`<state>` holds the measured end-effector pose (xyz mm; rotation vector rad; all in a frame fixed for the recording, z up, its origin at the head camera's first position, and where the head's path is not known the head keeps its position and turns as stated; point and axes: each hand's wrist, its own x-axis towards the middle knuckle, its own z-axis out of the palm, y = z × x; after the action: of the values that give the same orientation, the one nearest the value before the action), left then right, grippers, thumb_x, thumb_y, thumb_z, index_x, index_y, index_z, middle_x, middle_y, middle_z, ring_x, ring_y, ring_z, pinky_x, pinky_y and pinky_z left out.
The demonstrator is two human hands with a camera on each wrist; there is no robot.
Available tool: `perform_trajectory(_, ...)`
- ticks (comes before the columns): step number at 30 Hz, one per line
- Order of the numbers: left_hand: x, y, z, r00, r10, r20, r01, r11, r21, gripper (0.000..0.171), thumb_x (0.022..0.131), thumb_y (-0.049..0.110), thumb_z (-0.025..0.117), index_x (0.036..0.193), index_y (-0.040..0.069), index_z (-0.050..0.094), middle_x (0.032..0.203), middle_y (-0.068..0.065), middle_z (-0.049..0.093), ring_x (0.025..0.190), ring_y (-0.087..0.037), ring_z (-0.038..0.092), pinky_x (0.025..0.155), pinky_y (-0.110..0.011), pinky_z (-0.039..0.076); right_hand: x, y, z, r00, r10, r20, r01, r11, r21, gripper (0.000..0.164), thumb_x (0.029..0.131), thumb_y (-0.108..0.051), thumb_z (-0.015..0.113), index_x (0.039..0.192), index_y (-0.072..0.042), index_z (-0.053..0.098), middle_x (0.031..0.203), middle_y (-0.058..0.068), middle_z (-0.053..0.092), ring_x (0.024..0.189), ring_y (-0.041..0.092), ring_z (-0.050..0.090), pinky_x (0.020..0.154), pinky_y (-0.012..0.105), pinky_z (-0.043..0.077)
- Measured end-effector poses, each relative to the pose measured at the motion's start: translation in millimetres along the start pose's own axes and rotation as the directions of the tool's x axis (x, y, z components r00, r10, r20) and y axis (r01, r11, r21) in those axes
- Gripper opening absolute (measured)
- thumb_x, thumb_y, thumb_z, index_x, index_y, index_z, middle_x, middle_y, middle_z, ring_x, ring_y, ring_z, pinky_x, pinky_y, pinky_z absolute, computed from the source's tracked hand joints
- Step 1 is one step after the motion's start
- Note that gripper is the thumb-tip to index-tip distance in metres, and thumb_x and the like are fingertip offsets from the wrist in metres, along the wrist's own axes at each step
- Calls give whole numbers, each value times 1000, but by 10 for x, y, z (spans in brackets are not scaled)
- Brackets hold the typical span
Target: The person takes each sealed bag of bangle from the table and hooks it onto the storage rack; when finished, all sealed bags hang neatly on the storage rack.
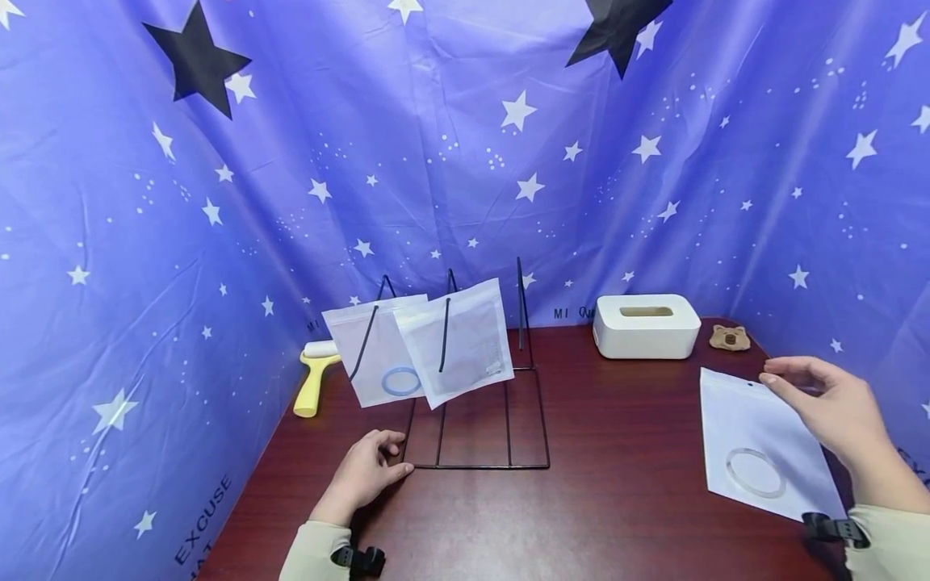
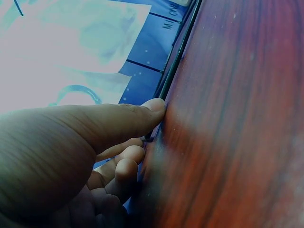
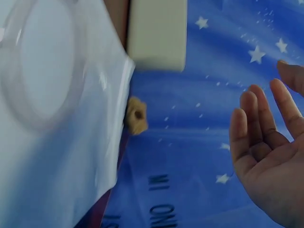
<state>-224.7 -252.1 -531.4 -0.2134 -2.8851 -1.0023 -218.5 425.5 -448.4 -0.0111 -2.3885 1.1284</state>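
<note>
My left hand point(image 1: 363, 472) pinches the front left corner of a black wire display rack point(image 1: 546, 420), and the thumb point(image 2: 154, 105) shows against its bar. Two white zip pouches hang on the rack's hooks: a left pouch point(image 1: 363, 355) with a blue ring and a front pouch point(image 1: 475, 339) with a small print. At the table's right side is another white zip pouch point(image 1: 734, 428) showing a pale ring point(image 3: 13, 90). My right hand point(image 1: 835, 403) is over this pouch's top edge. The right wrist view shows its fingers point(image 3: 242, 128) spread and apart from the pouch.
A white tissue box point(image 1: 647, 339) stands at the back right, beside a brown bear-face piece point(image 1: 730, 338). Left of the rack lies a yellow-handled lint roller point(image 1: 312, 383). A blue star-patterned curtain point(image 1: 465, 161) encloses the dark red table point(image 1: 617, 484).
</note>
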Motion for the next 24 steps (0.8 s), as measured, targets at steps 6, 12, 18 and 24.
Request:
perform_trajectory(6,8,-16,1,1000,-12,9,12,1000,-7,46,81,21,93,122,13,74,94,8,60,68,-9,53,66,-28,46,82,272,-84,994,20,109,-11,997,-82,30,96,-29,80,116,-9,73,93,-36,63,83,-22,54,65,11,43)
perform_trajectory(12,0,-15,-6,1000,-14,16,14,1000,-19,47,81,21,93,123,11,73,95,7,61,69,-9,54,66,-29,46,161,515,-89,976,32,214,-6,992,-123,38,96,-31,80,120,-4,69,100,-23,69,86,-22,53,65,13,45)
perform_trajectory(18,-6,-9,-7,1000,-3,11,4,1000,-6,47,81,22,92,123,12,73,95,6,61,69,-9,53,66,-29,45,267,627,-72,936,27,352,36,984,-172,54,97,-29,77,132,9,61,115,26,72,89,-20,50,68,13,44)
perform_trajectory(24,-6,-10,-3,1000,2,7,-2,1000,-5,46,82,21,92,123,12,73,94,6,61,69,-8,53,66,-28,45,411,692,-142,887,55,459,60,970,-234,66,100,-30,73,137,20,50,129,44,57,98,8,66,70,13,45)
